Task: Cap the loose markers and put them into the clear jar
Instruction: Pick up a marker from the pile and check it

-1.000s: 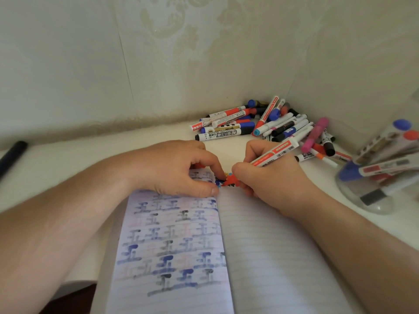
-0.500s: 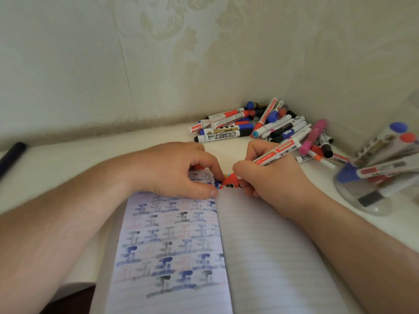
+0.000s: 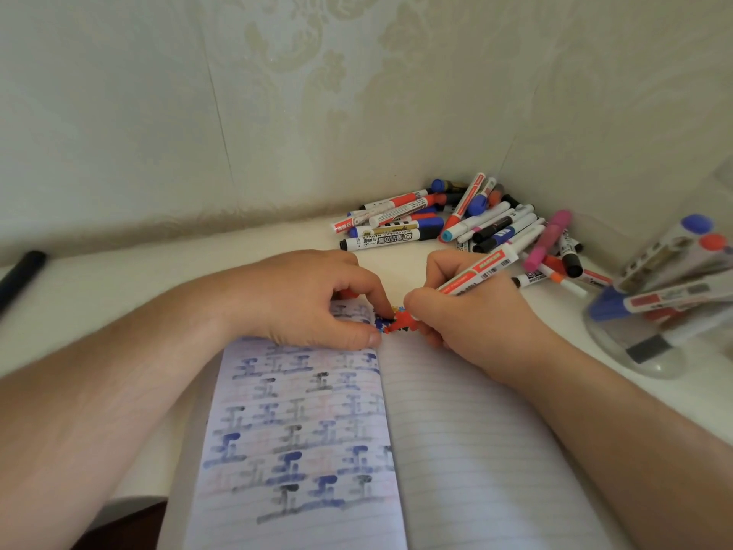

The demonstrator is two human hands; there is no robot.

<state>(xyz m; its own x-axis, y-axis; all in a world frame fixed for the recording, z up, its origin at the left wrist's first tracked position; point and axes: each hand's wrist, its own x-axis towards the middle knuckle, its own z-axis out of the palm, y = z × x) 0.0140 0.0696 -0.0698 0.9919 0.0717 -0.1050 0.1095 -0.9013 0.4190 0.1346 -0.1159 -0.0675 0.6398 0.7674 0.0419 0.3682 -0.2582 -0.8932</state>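
Over the open lined notebook [image 3: 456, 450], the right hand [image 3: 472, 311] keeps gripping an uncapped red-and-white marker [image 3: 472, 271], tip unmoved on the page. The left hand [image 3: 313, 299] clenches, apparently around its red cap; capping hasn't begun. Beside them, the clear glass jar [image 3: 650, 343] holds capped markers.

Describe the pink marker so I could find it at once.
Look to the corner where the two walls meet: a pile of markers lies there on the white table. On the pile's right edge lies the pink marker, the only all-pink one among white barrels.

Head camera looks down and forward, close over the table [image 3: 131, 295].
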